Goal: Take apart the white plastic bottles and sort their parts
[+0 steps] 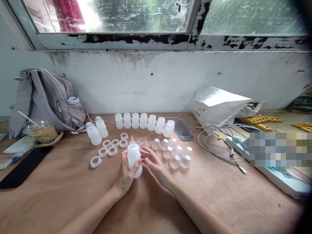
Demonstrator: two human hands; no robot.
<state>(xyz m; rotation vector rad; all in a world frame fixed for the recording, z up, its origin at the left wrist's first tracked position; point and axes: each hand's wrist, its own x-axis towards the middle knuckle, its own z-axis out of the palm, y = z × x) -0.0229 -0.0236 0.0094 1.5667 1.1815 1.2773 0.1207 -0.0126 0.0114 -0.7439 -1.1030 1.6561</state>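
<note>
My left hand (125,177) is wrapped around a frosted white baby bottle (134,161), held slightly tilted above the table. At the bottle's top a clear pointed teat (132,139) shows; whether it is fixed on, I cannot tell. Just right of the bottle is my right hand (156,166), its fingers apart and holding nothing. Its fingertips partly hide more clear teats (144,143). To the left lie several white collar rings (112,150). Several clear dome caps (174,162) sit to the right. Uncapped bottles (135,121) stand in a row behind, and two capped bottles (94,134) stand at left.
At left are a grey backpack (44,94), an iced drink (45,133) and a black phone-like slab (25,167). A white cable (219,156), a silvery bag (219,100) and a white power strip (280,182) occupy the right. The wall (146,81) bounds the back.
</note>
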